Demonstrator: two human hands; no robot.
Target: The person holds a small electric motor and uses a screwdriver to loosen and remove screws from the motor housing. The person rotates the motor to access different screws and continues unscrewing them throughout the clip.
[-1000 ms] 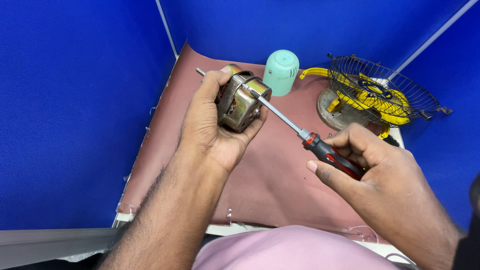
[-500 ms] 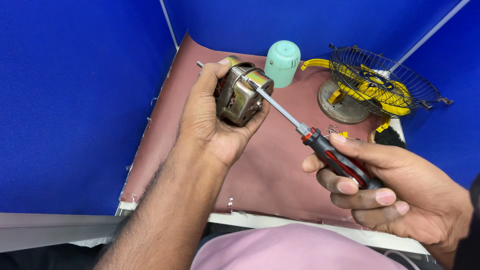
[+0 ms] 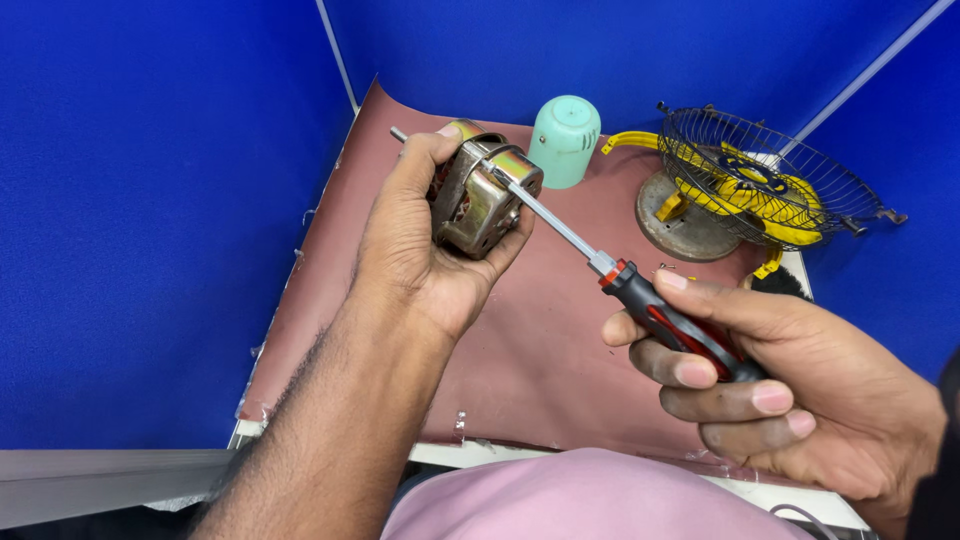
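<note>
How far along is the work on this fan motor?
Done: motor is out of the fan; green cap and wire guard sit apart on the mat. In hand: left hand grips the motor, right hand drives the screwdriver against it. Left: casing looks closed.

A metal fan motor [image 3: 483,195], held off the counter, shaft pointing toward 10 o'clock; a red-and-black-handled screwdriver [image 3: 620,278] meets its face from 4 o'clock.
</note>
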